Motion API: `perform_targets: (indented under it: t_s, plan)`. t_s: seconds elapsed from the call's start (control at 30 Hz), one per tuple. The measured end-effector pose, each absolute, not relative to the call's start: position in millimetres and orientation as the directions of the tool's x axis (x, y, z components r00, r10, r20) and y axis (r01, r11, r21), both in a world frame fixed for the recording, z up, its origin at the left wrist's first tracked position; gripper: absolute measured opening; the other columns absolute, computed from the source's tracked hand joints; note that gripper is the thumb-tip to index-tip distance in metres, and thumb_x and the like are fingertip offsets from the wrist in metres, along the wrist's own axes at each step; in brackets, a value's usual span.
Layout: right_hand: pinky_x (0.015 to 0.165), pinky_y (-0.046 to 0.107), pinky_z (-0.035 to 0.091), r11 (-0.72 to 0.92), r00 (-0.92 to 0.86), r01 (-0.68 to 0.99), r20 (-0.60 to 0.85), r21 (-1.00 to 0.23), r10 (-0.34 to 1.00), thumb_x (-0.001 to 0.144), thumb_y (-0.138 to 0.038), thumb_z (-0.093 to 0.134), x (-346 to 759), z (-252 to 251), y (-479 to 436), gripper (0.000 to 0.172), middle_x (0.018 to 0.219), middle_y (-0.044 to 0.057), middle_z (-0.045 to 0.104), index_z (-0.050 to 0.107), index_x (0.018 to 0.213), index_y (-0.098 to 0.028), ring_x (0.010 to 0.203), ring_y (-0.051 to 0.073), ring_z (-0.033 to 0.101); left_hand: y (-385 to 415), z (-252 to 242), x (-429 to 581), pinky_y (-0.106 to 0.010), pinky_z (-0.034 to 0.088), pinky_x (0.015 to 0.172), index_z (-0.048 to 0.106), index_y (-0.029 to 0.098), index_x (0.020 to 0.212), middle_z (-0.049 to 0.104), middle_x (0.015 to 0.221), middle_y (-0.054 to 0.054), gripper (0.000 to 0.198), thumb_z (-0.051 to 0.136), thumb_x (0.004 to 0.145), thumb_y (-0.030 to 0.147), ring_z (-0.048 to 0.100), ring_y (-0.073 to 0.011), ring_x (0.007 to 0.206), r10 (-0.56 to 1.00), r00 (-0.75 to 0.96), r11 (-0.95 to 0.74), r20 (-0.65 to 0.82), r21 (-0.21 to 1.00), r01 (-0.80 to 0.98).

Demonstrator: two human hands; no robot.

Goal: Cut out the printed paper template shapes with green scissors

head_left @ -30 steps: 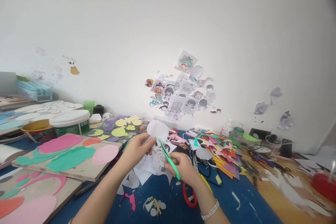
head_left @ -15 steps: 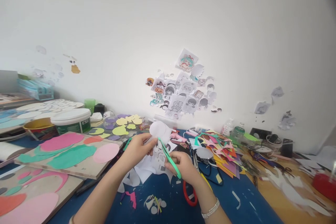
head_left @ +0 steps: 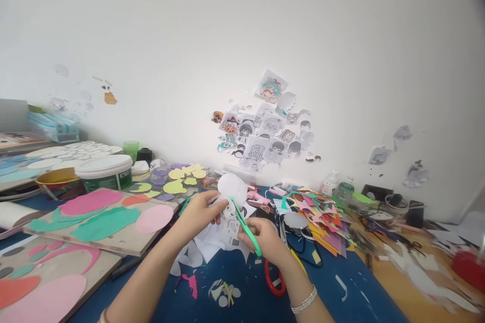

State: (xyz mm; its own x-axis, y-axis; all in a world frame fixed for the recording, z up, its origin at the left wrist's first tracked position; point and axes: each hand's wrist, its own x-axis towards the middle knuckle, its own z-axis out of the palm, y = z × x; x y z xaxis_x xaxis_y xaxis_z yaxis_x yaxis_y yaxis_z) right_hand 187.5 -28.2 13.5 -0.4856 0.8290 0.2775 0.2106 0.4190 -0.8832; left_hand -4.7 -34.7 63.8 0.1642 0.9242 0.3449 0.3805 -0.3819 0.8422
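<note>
Between the thumb and fingers of my left hand (head_left: 205,212) is a white paper piece (head_left: 230,185) with a rounded outline. My right hand (head_left: 261,238) grips green-handled scissors (head_left: 247,232), whose blades point up and left to the paper's lower edge, close to my left fingertips. Below both hands lie white paper scraps (head_left: 208,243) on the blue tabletop. Red-handled scissors (head_left: 273,282) rest beside my right wrist, partly hidden by it.
Boards with coloured felt shapes (head_left: 104,222) are at the left, near a white-lidded tub (head_left: 104,166). Coloured paper sheets (head_left: 318,217) are piled on the right, in front of bottles (head_left: 344,189). Drawings (head_left: 271,126) hang on the wall.
The view has shifted very slightly. Both hands keep nearly the same places, with the scissor blades still at the paper's lower edge.
</note>
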Motion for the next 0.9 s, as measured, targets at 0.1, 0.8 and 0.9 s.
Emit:
perform_targets:
  t_s: [0.1,0.8,0.9]
  plan:
    - [0.039,0.017,0.028,0.419,-0.491,0.203,0.278,-0.885,0.826,0.071,-0.031,0.059,188,14,-28,0.019,0.052,-0.006,0.038,0.054,0.068,-0.013,0.043,0.006,0.031,-35,64,-3,-0.022,0.037,0.047,0.05,0.019,0.058,0.054,0.044,0.003,0.027,0.046,0.072,0.042,0.05,-0.0135,0.046,0.913,0.155,-0.407,0.377,0.826,0.39]
    - [0.039,0.017,0.027,0.408,-0.502,0.189,0.269,-0.893,0.822,0.071,-0.03,0.06,188,14,-29,0.019,0.046,-0.007,0.035,0.053,0.066,-0.013,0.042,0.006,0.032,-46,78,1,-0.02,0.038,0.05,0.049,0.018,0.055,0.052,0.044,0.004,0.023,0.046,0.071,0.034,0.048,-0.0117,0.047,0.932,0.209,-0.358,0.295,0.83,0.427]
    - [0.039,0.017,0.026,0.412,-0.518,0.171,0.274,-0.895,0.81,0.072,-0.03,0.06,189,14,-29,0.019,0.047,-0.007,0.035,0.053,0.066,-0.013,0.042,0.005,0.032,-47,79,1,-0.02,0.038,0.05,0.05,0.018,0.055,0.053,0.044,0.004,0.022,0.046,0.071,0.034,0.048,-0.0115,0.047,0.936,0.202,-0.351,0.29,0.828,0.438]
